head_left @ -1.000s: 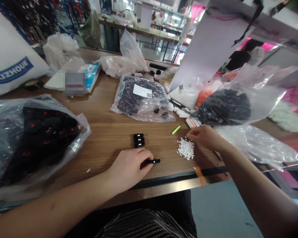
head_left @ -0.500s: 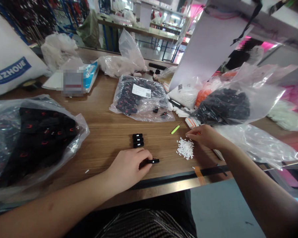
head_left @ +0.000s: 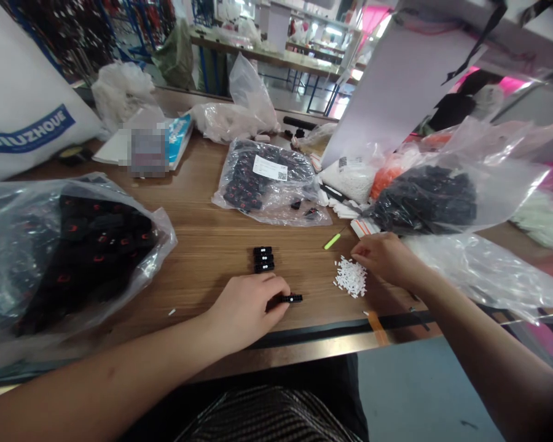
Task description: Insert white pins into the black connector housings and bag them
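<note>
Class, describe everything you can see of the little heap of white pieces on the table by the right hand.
The heap of white pieces is a loose, low mound of many tiny, short, rod-like bits, plastic by the look. It lies on the wooden table near the front edge. The right hand is at its upper right edge; whether it grips a bit cannot be told. The left hand, pinching a small black part, is apart from it.

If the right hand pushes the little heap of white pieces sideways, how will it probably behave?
The heap of white pieces is loose, tiny bits, so it would likely scatter rather than slide as one. They look light and short, so some may roll away on the smooth table.
</note>
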Demonstrator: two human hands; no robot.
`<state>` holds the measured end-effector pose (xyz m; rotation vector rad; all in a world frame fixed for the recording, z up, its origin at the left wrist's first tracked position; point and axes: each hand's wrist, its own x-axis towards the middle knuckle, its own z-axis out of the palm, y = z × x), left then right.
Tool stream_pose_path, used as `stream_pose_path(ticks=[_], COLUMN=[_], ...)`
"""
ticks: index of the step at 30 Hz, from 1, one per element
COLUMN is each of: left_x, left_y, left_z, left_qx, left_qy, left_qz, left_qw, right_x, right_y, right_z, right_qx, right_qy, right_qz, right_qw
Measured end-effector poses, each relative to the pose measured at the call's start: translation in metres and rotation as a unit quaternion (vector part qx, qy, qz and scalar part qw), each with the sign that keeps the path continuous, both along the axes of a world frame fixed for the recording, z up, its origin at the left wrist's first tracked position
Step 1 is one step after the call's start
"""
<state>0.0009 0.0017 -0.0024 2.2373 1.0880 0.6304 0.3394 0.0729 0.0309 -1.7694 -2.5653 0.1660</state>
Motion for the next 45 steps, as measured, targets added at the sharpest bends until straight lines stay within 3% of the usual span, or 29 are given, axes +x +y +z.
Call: stream_pose_path(ticks=[2, 4, 7, 9, 12, 27, 40, 45], left_x=[0.000, 0.000, 0.000, 0.000, 0.000, 0.000, 0.001, 0.000], left_y=[0.000, 0.000, 0.001, 0.001, 0.000, 0.000, 0.000, -0.004], left_z=[0.000, 0.000, -0.001, -0.002, -0.002, 0.002, -0.001, 0.007], left_qx=[-0.003, -0.006, -0.006, -0.004, -0.005, -0.013, -0.007, 0.004], left_qy=[0.001, 0.000, -0.001, 0.001, 0.001, 0.000, -0.004, 0.037], left_qz=[-0.003, -0.005, -0.004, -0.003, -0.004, -0.007, 0.003, 0.002], left_qw=[1.000, 1.000, 1.000, 1.000, 1.000, 1.000, 1.000, 0.999], right_x=[-0.015, -0.038, -0.079, -0.100, -0.117, -0.122, -0.120, -0.123], right_y=[-0.010, -0.024, -0.051, -0.064, -0.073, -0.075, -0.090, -0.095], right_z=[0.006, 0.011, 0.013, 0.009, 0.002, -0.006, -0.003, -0.006], right_qx=[-0.005, -0.017, -0.052, -0.074, -0.072, -0.025, 0.112, 0.137], right_qy=[0.032, 0.124, 0.274, 0.309, 0.307, 0.288, 0.168, 0.161], right_qz=[-0.021, -0.021, 0.079, 0.113, 0.120, 0.142, 0.199, 0.212], right_qw=[0.999, 0.992, 0.957, 0.941, 0.941, 0.947, 0.959, 0.954])
